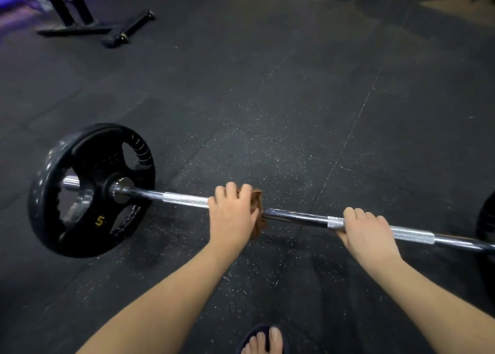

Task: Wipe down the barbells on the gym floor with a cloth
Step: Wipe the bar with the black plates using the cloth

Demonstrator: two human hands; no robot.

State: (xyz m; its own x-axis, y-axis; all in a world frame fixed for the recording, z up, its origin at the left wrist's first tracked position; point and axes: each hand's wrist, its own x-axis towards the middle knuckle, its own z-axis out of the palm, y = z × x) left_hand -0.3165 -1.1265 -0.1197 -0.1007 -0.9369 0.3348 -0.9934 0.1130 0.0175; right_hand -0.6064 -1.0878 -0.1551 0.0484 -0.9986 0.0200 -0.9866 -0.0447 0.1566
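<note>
A chrome barbell (294,216) lies across the dark rubber gym floor, running from left to right. On its left end sits a black weight plate (88,190) marked with a yellow 5. My left hand (231,213) grips the bar with a brown cloth (259,209) wrapped round it; the cloth shows at the hand's right side. My right hand (364,229) grips the bare bar on a knurled section, further right. The edge of another black plate (486,219) shows at the right frame border.
A black equipment stand (71,10) with a floor foot (128,30) stands at the back left. My foot in a dark sandal (265,340) is at the bottom middle, close to the bar. Speckled rubber floor tiles (294,99) stretch beyond the bar.
</note>
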